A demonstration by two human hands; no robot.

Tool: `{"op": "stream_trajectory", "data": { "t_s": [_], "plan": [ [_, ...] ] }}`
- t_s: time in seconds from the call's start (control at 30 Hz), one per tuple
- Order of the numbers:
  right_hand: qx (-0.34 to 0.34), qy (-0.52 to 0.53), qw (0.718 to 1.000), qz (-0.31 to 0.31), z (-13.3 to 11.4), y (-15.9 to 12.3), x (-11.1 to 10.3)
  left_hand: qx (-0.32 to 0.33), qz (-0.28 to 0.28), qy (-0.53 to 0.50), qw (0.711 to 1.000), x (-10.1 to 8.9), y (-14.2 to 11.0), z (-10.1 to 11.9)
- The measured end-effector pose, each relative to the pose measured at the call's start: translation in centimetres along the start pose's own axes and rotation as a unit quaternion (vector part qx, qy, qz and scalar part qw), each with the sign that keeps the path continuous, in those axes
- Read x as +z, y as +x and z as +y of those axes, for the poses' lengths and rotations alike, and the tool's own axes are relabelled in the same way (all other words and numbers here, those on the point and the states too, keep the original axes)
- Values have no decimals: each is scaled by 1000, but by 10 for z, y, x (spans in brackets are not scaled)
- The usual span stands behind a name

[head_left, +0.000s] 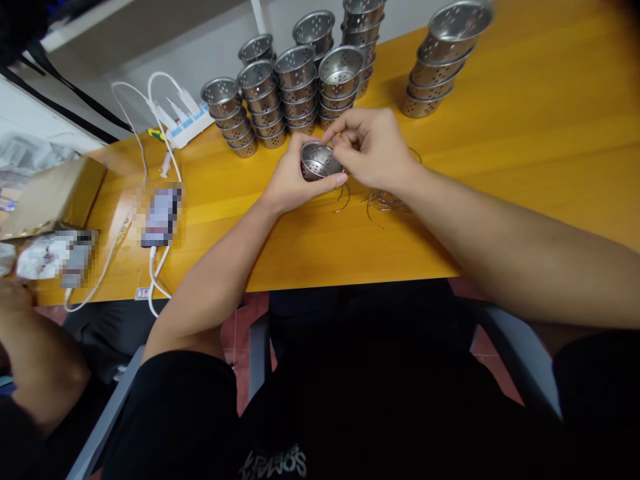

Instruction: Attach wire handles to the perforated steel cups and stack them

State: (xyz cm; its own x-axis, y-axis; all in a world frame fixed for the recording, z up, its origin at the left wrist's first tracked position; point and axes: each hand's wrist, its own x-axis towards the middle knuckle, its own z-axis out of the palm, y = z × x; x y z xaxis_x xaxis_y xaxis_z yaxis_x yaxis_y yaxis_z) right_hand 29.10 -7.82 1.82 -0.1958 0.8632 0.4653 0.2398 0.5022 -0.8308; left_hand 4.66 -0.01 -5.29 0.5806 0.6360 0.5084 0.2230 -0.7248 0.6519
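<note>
My left hand (293, 180) is wrapped round a small perforated metal cup (316, 162), held just above the orange table (525, 133). My right hand (373, 147) is closed in a pinch at the cup's rim, its fingertips pressed together on something thin that I cannot make out. Several thin wire loops (387, 199) lie on the table under and beside my right wrist. One curved wire (343, 200) lies below the cup.
Stacks of the same perforated cups (295, 87) stand at the back of the table, with another leaning stack (440, 63) to the right. A white power strip (187, 120) with cables, a phone (161, 217) and a cardboard box (50, 197) lie left. Another person's arm (30, 347) shows at the bottom left.
</note>
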Motion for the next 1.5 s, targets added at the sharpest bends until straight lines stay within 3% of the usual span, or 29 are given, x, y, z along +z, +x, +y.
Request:
{"op": "stream_trajectory", "data": {
  "t_s": [0.13,0.43,0.63,0.9,1.17,1.5],
  "plan": [
    [1,30,1000,-5,2,2,-1,-13,7,-5,1000,-2,0,8],
    [30,154,975,-158,-9,0,-26,-45,-34,-94,994,-12,-4,6],
    [39,166,975,-141,-4,2,-20,-4,-70,-112,991,-10,-7,-4],
    [61,170,975,-132,-2,-1,-19,-40,-69,-74,994,-10,-5,-5],
    [83,156,977,-122,-2,-1,-18,-78,-69,-95,990,-14,-4,8],
    [71,135,980,-127,-2,-2,-17,-65,-70,-71,993,-15,-4,2]
  ]
}}
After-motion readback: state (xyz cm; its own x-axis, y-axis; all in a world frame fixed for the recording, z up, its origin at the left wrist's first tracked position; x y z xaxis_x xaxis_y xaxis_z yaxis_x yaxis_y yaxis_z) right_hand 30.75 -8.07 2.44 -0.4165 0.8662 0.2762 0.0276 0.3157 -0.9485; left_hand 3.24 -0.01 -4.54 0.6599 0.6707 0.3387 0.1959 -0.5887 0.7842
